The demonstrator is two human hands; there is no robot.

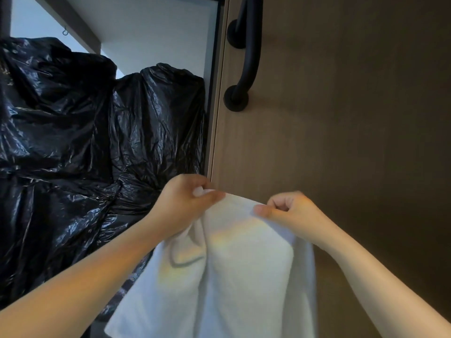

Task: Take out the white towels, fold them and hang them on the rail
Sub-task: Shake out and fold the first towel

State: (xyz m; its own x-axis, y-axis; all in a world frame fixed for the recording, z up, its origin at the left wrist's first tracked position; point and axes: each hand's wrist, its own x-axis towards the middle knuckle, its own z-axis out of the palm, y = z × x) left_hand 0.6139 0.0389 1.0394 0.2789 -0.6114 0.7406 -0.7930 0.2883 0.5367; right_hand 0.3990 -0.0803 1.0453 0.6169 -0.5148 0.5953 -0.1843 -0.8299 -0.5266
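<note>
Both hands pinch white towel (234, 269) top edge, left hand (188, 201) and right hand (290, 211) close together, towel hanging, possibly doubled, beside black bags (73, 132).

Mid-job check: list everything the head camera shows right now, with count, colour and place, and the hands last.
white towel: one, white, hanging at bottom centre, top edge pinched by both hands.
black bags: at least two, glossy black, stacked in the open cupboard on the left.
door: one, brown wood grain, filling the right side.
handle: one, black curved bar, upper part of the door.
shelf: one, pale, above the bags.
left hand: one, closed grip on the towel's left corner.
right hand: one, closed grip on the towel's right corner.
</note>
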